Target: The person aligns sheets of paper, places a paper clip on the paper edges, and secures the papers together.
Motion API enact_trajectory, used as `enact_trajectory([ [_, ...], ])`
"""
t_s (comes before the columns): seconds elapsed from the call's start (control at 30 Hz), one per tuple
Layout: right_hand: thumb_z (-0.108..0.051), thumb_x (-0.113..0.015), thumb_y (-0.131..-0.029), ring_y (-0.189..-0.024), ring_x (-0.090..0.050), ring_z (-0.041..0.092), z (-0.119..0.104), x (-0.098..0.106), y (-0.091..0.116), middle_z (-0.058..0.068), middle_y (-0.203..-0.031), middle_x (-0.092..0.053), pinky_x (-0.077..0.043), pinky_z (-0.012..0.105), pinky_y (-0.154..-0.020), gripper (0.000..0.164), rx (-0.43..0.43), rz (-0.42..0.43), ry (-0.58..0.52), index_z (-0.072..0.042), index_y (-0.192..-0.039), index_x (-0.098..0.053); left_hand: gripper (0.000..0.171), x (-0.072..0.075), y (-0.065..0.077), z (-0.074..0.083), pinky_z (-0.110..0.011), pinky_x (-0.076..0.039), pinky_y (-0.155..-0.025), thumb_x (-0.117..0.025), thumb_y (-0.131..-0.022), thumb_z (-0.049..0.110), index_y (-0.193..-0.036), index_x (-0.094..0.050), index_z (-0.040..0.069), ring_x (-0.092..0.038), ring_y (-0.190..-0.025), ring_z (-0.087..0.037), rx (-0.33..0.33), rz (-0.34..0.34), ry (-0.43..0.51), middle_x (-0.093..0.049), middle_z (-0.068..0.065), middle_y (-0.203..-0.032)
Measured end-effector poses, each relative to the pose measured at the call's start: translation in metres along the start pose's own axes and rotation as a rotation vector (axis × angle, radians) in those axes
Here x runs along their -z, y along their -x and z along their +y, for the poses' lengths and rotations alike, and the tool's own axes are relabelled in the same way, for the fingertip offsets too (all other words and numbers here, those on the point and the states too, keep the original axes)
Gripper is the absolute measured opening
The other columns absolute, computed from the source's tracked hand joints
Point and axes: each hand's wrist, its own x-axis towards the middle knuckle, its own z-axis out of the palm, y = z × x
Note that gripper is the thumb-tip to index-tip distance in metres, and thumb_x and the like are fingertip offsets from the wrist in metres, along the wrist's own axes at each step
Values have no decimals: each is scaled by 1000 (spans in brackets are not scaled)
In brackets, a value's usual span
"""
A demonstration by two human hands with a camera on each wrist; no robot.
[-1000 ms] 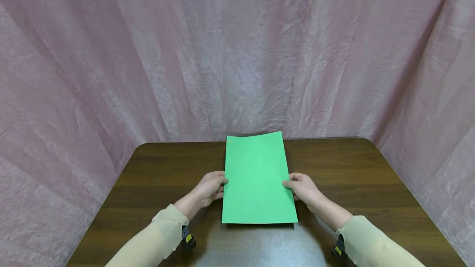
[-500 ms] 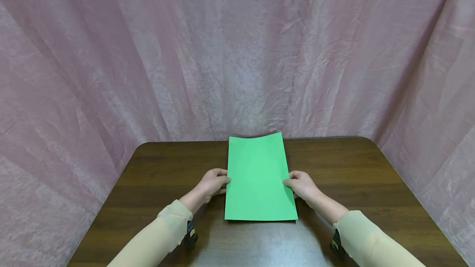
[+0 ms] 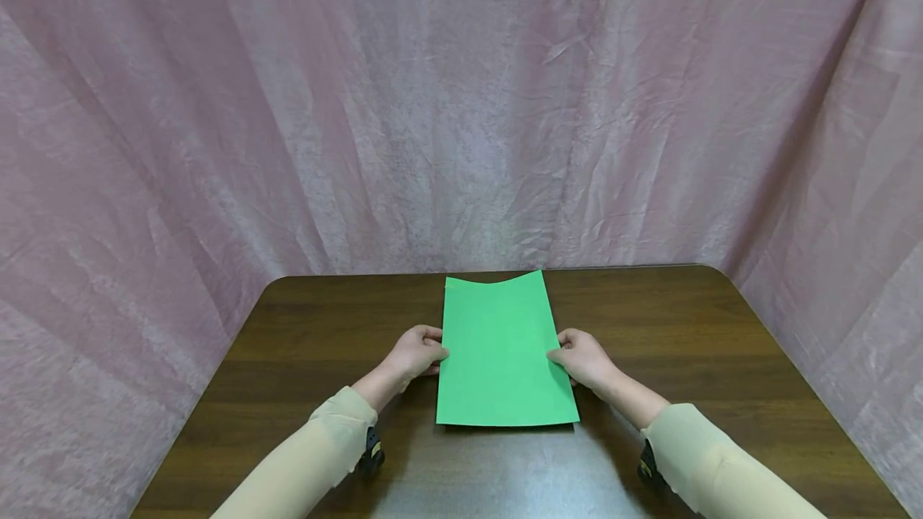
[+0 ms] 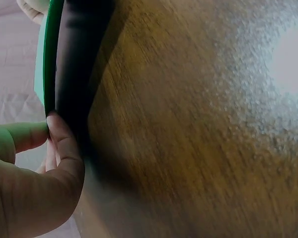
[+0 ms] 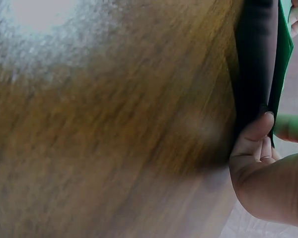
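Note:
A sheet of green paper (image 3: pixel 505 351) is held by both hands, its far edge bowed down in the middle. On its left edge, my left hand (image 3: pixel 418 352) pinches the sheet between thumb and fingers. My right hand (image 3: pixel 582 357) pinches the opposite edge in the same way, thumb on top. From the side, in the left wrist view, the paper (image 4: pixel 51 54) appears as a thin curved band above the table, with the left hand (image 4: pixel 39 183) at its edge. The right wrist view shows the right hand (image 5: pixel 268 173) gripping the paper's edge (image 5: pixel 283 64).
The brown wooden table (image 3: pixel 324 319) has rounded far corners and a bright light reflection near its front. A dark area (image 4: pixel 82 54) lies beneath the paper, probably its shadow. Pink curtains (image 3: pixel 461 102) hang behind and at the sides.
The paper's far edge has lowered and bows more, while its near edge has shifted slightly away from me. The left hand has moved slightly right; both hands keep their hold.

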Motion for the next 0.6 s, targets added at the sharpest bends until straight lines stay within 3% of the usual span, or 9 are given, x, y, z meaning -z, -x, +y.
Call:
enact_trajectory([
  [0.23,-7,-64,-97,-64,-49,18,-1,0,-2,12,-92,-58,-48,34,-56,31,12,10,68,8,-122,-54,52,1,1,0,-37,-59,-74,-68,-94,1,-141,-47,-8,-62,-88,-26,-29,5,-35,-59,-17,-107],
  [0.6,-10,-64,-95,-80,-56,23,-5,-1,-5,10,-93,-60,-48,38,-69,31,49,28,262,5,-120,-55,45,-1,0,0,-37,-59,-70,-69,-94,1,-133,-49,-6,-63,-84,-25,-61,16,-90,-61,-18,-104],
])
